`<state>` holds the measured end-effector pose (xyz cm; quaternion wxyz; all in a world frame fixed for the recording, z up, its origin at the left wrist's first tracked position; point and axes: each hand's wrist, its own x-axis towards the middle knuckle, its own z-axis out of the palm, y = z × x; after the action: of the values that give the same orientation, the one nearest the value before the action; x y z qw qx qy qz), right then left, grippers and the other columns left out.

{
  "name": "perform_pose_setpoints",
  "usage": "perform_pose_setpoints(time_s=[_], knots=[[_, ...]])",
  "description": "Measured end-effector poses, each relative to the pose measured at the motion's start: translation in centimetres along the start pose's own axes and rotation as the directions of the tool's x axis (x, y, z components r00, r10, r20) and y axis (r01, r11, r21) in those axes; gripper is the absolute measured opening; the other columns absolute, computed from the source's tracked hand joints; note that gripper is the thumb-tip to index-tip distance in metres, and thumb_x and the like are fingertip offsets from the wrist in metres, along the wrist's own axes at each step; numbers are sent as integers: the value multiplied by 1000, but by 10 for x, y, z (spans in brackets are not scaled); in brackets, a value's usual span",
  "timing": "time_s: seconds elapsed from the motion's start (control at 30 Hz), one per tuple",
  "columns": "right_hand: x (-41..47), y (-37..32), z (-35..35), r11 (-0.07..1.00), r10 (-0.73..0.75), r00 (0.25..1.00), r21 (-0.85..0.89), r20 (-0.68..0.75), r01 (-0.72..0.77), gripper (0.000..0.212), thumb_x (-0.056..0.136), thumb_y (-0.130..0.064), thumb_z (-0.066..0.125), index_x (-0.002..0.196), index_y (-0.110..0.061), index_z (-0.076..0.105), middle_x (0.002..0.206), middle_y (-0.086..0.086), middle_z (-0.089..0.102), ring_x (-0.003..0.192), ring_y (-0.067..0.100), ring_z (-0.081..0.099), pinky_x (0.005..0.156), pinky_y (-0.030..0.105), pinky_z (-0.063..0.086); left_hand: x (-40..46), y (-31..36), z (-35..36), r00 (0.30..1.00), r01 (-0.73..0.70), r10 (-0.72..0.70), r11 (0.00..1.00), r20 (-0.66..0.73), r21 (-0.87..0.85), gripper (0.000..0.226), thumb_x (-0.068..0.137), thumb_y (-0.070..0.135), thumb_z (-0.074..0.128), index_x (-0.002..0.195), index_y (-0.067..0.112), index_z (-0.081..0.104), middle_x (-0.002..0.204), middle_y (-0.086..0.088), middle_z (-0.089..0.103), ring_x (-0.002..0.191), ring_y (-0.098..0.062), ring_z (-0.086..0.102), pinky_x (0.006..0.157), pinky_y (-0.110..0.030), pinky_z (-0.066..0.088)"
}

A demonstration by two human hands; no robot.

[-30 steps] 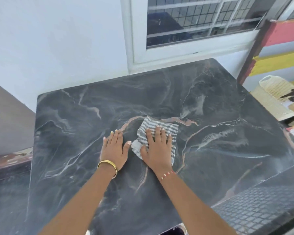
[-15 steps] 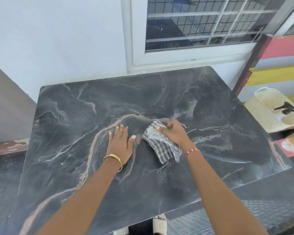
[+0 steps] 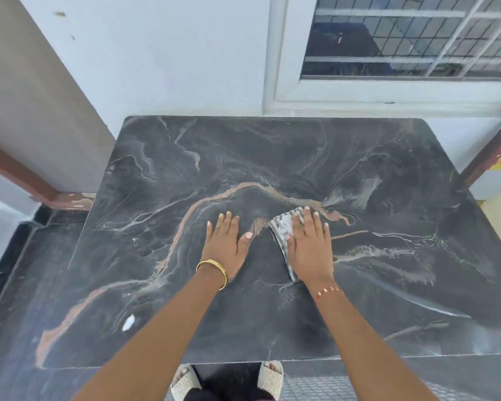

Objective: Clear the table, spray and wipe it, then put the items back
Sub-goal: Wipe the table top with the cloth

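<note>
A dark marble table (image 3: 373,175) with pale and pink veins fills the middle of the view. My right hand (image 3: 308,246) lies flat on a grey-and-white striped cloth (image 3: 282,228) near the table's centre, pressing it down; most of the cloth is hidden under the palm. My left hand (image 3: 226,246) rests flat on the bare marble just left of the cloth, fingers spread, a gold bangle at the wrist. A small white speck (image 3: 128,322) sits on the near left part of the top.
A white wall and a barred window (image 3: 402,39) stand right behind the table. A brown skirting strip (image 3: 21,180) runs along the left. My sandalled feet (image 3: 268,379) show below the table's near edge on dark tiled floor.
My right hand went from gripping the bunched cloth to lying flat on it. The view shifted right, so the table sits more centred. The left hand stayed in place.
</note>
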<state>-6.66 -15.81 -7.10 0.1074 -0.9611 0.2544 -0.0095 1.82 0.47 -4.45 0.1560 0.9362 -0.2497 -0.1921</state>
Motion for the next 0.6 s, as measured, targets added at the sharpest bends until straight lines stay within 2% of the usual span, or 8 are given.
perform_pose_setpoints(time_s=[0.07,0.13,0.2,0.3,0.4,0.5,0.6], knots=[[-5,-10,5,997,71,996,8,-54,-71,60,90,-32,20,138,-7,43,148,16,37,136,37,37,111,50,27,-1,-6,0,1000,3,-3,1000,-1,1,56,99,38,17,148,11,11,159,-6,3,147,-19,-5,120,-40,-8],[-10,-21,11,985,165,983,53,-84,-161,60,92,-32,18,143,-4,34,153,16,29,141,35,28,115,47,20,-2,-14,-3,1000,-10,10,1000,-7,19,56,99,38,18,148,12,11,159,-5,3,147,-20,-5,120,-39,-9],[-12,-34,17,961,263,961,108,-85,-253,54,96,-26,25,144,-2,30,155,16,23,144,36,19,118,47,14,-2,-27,-6,999,-20,21,999,-26,49,58,98,41,18,148,12,11,159,-5,2,147,-20,-6,119,-39,-10],[-4,-61,24,937,339,936,122,-92,-328,49,97,-19,36,142,-1,33,155,19,19,144,38,14,118,49,12,-4,-58,-18,997,-14,20,997,-79,71,79,84,57,-1,148,13,12,159,-4,4,147,-21,-7,117,-38,-12],[12,-94,30,930,361,926,121,-110,-348,45,93,-15,43,135,1,41,152,23,26,141,43,22,115,52,18,-7,-97,-30,993,22,-17,999,-119,36,93,70,57,-14,148,14,13,159,-4,5,147,-21,-6,117,-40,-11],[28,-137,38,934,351,928,114,-122,-338,45,92,-15,44,134,2,43,150,25,28,139,45,25,113,53,21,-8,-140,-43,989,68,-66,998,-134,7,88,75,57,-10,148,13,15,159,-5,6,147,-21,-5,120,-41,-9],[40,-199,48,958,274,958,108,-89,-264,48,95,-18,37,140,1,35,154,24,19,142,43,17,116,50,14,-13,-185,-58,983,95,-100,995,-153,-40,86,77,57,-7,147,14,16,159,-5,7,147,-21,-4,119,-41,-8]])
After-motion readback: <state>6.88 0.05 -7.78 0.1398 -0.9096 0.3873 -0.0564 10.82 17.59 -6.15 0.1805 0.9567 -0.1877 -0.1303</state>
